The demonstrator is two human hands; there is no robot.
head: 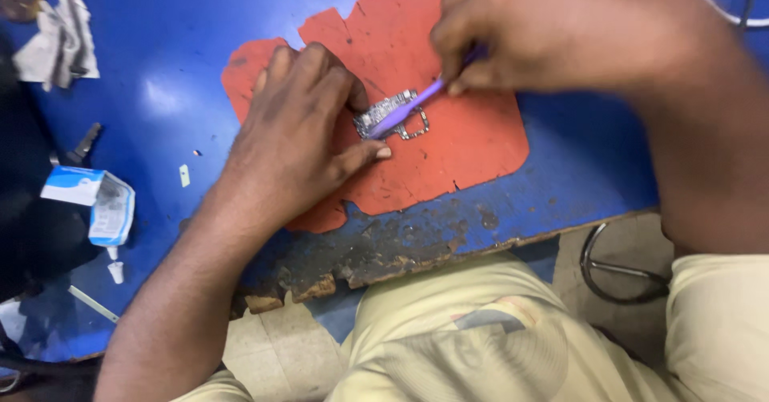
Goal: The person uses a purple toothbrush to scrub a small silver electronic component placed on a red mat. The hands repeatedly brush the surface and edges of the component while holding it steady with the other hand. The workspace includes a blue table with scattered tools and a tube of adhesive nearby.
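On the red mat (473,142) in the middle of the blue table (176,58), a small circuit board (390,114) lies flat, pinned at its left end by the left hand (300,134), whose fingers are pressed together over it with the thumb stretched along its lower side. The right hand (553,30) pinches the purple handle of a small brush (408,107) between thumb and fingertips, and the working end rests on top of the board. The hold looks thin: only the fingertips bear on one end of the board, so a hard stroke could make it pivot or skid across the mat. Pressing too firmly might scrape the fine parts on the board, or snag the thin metal frame at its lower right corner. The table's front edge (376,262) is chipped and crumbling just below the mat, so a board that slips toward the person could drop off. Well to the left lie a crumpled cloth (60,38) and a small blue-and-white box (92,202), clear of the work.
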